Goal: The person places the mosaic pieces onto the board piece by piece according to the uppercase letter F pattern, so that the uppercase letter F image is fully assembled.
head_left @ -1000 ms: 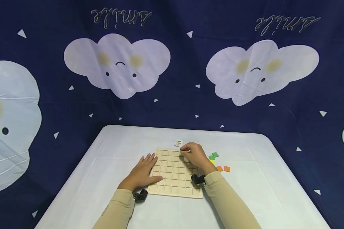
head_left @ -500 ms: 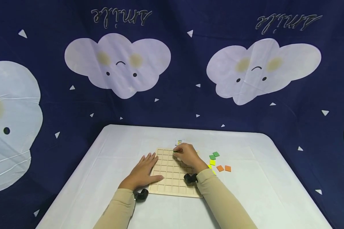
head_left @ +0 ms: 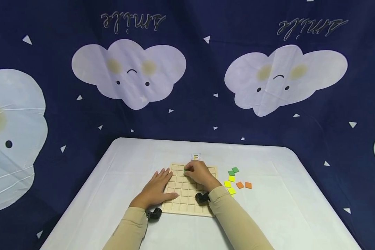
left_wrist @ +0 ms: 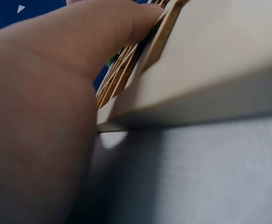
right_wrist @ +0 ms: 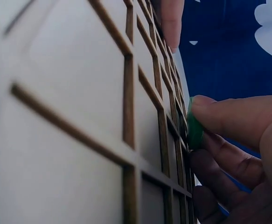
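A wooden grid board [head_left: 187, 199] lies on the white table. My left hand [head_left: 155, 187] rests along its left edge, fingers straight and thumb across the lower left squares. With thumb and fingers my right hand [head_left: 201, 172] pinches a small green tile [right_wrist: 195, 128] over the board's upper part. That tile touches or nearly touches the grid; which, I cannot tell. In the left wrist view, my left thumb [left_wrist: 122, 23] lies over the board's rim [left_wrist: 196, 70]. Part of the board is hidden under my right hand and forearm.
Right of the board lie two green tiles [head_left: 235, 169], several yellow tiles [head_left: 227, 184] and two orange tiles [head_left: 248, 185]. A small printed pattern card [head_left: 196, 157] sits beyond the far edge. A dark blue cloth with clouds hangs behind the table.
My right hand has moved left across the upper board, then slightly nearer, carrying the green tile. More yellow tiles show beside its forearm. The left hand has stayed in place.
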Motion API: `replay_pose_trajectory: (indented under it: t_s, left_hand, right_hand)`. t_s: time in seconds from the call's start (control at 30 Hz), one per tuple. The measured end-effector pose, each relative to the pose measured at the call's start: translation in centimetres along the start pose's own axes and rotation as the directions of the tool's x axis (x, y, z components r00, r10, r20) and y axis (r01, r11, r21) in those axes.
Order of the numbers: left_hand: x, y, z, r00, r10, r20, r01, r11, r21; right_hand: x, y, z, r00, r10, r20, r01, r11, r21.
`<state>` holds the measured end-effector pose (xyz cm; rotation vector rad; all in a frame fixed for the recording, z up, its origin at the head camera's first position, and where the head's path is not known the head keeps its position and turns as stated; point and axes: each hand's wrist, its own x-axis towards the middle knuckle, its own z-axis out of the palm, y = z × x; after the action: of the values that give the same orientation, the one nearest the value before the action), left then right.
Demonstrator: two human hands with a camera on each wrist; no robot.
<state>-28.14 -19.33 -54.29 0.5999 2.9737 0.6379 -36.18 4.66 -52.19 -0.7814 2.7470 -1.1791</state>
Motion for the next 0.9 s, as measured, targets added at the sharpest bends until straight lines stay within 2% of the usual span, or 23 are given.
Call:
replay_pose_trajectory:
  t_s: [0.9]
  left_hand:
    - [-0.18, 0.37, -0.28, 1.0, 0.017, -0.012, -0.017, 1.0, 0.0]
  right_hand:
    - [-0.52, -0.27, 0.6, 0.998, -0.049, -0.048, 0.045, 0.996, -0.083]
